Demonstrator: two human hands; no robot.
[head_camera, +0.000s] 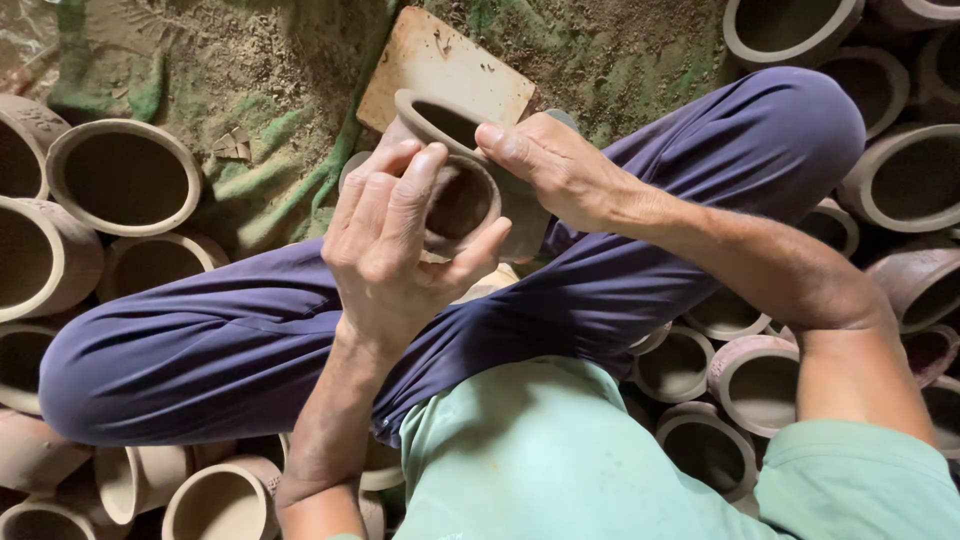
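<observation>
Left fingers (400, 195): curled on the small clay cup (460, 200), thumb under its rim.
Right hand (555, 170): fingertips pinch the far rim.
Cup: held above crossed legs (620, 280), centre.
Advice: light, even pressure; soft wall dents.
Surround: clay pots (125, 178) left and right.

No packages, labels, signs or screens

Nothing of that kind shows anywhere in view: no wrapping, no printed tag, no board and no display.
</observation>
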